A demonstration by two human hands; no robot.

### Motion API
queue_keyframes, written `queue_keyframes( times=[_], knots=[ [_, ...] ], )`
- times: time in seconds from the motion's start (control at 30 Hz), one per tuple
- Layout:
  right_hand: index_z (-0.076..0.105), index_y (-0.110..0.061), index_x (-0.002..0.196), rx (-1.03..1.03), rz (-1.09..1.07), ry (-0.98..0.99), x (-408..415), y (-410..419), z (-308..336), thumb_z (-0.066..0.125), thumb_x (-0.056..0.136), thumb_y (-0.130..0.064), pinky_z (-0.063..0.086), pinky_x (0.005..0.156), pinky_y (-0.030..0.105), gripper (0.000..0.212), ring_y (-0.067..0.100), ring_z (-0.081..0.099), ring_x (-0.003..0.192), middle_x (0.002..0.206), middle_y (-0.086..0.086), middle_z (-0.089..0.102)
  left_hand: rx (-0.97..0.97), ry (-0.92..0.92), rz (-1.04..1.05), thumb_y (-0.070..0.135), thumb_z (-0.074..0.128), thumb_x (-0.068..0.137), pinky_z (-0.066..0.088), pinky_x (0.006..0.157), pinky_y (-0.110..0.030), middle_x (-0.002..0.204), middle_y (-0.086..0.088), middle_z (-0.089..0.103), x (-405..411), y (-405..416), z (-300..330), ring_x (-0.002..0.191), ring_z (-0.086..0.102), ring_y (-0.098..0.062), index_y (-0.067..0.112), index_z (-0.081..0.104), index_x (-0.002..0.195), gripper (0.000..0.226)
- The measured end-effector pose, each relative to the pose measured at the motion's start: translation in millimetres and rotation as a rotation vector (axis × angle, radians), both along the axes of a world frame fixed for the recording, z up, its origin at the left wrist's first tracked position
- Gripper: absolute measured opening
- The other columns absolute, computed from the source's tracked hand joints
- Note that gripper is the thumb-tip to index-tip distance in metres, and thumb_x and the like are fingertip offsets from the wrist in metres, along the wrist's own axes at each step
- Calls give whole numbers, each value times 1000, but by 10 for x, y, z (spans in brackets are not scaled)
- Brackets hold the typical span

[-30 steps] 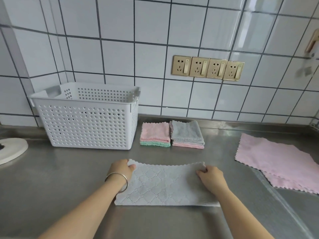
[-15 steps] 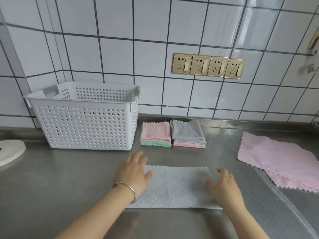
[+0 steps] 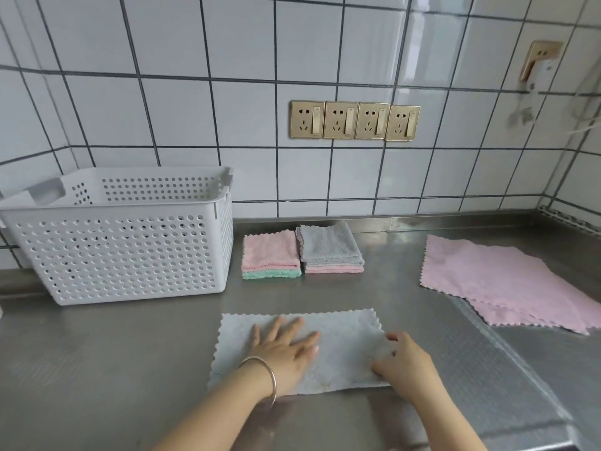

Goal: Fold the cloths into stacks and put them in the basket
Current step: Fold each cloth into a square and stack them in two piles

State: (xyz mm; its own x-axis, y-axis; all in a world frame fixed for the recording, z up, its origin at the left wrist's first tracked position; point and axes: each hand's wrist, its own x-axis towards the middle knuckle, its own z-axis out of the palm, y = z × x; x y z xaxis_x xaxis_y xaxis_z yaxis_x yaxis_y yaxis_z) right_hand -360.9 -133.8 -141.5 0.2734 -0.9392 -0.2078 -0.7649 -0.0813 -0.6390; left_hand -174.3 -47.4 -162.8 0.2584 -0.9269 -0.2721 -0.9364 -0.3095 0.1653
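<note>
Flat-fingered left hand [image 3: 286, 348] presses the half-folded pale grey scalloped cloth [image 3: 344, 336] on the steel counter [image 3: 97, 369]; right hand [image 3: 401, 361] curls on its right edge, apparently pinching. Advice: anchor left, carry right edge over squarely, then stack beside the folded piles [image 3: 302, 252] near the white perforated basket [image 3: 123, 245].

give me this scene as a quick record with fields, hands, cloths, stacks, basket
left hand: flat on grey cloth, fingers spread
right hand: gripping the cloth's right edge
grey cloth: half-folded on counter
stacks: pink stack and grey stack side by side, right of basket
basket: white, far left, contents not visible
pink cloths: unfolded, far right
</note>
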Motion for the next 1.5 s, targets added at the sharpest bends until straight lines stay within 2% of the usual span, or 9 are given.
queue_keyframes(
  times=[0.3,0.4,0.47,0.53,0.8,0.97,1.17,1.33,1.5],
  knots=[
    [48,-19,128,-382,-116,-423,394,289,26,52,77,2,40,68,30,56,26,57,81,98,6,65,-117,80,108,60,22,92,-11,116,-50,158,7,-7,12,-61,-11,146,-14,-20,45,14,144,55],
    [53,-25,120,-595,97,-449,662,487,52,56,73,9,37,63,20,58,23,61,80,95,-1,62,-419,728,387,74,34,80,26,114,-41,142,-6,48,7,-88,208,132,41,-22,28,57,124,67],
    [55,-29,104,-684,323,-439,827,591,-16,61,64,8,38,56,19,55,19,62,69,86,-2,61,-522,1272,654,66,61,69,52,81,-27,92,-4,71,58,-61,370,84,65,-17,20,71,89,51],
    [57,-29,91,-746,490,-416,936,659,-92,63,62,3,37,51,16,44,14,58,64,80,-4,58,-523,1483,791,44,70,75,43,40,-15,52,0,59,135,-21,448,42,55,-11,12,61,73,33],
    [56,-20,105,-871,624,-184,941,688,-267,64,39,-4,50,87,26,68,19,54,110,112,2,65,-553,975,836,15,43,98,34,51,-24,81,-7,55,379,281,450,59,44,-12,11,59,107,19],
    [61,-23,113,-747,635,60,892,667,-412,78,32,-7,57,80,28,84,20,65,108,121,2,66,-496,630,791,21,39,98,38,105,-33,145,-8,43,549,370,268,122,50,-25,12,37,142,45],
    [70,-23,108,-686,671,106,874,669,-419,51,55,-9,53,80,18,58,12,66,106,120,-3,66,-427,503,769,24,43,97,34,106,-29,145,-6,44,556,453,213,131,44,-25,12,41,139,44],
    [19,-21,149,-495,782,141,805,602,-334,17,79,-12,0,114,21,71,10,2,146,158,-5,3,-425,405,742,26,49,93,37,101,-27,139,-9,50,521,527,156,127,48,-25,11,43,136,46],
    [16,-22,149,-266,811,-11,753,639,-142,28,85,-27,-1,115,20,65,7,-2,145,158,-8,3,-413,160,705,41,50,90,31,106,-34,146,-14,31,447,607,133,132,33,-30,8,9,148,79]
  ],
)
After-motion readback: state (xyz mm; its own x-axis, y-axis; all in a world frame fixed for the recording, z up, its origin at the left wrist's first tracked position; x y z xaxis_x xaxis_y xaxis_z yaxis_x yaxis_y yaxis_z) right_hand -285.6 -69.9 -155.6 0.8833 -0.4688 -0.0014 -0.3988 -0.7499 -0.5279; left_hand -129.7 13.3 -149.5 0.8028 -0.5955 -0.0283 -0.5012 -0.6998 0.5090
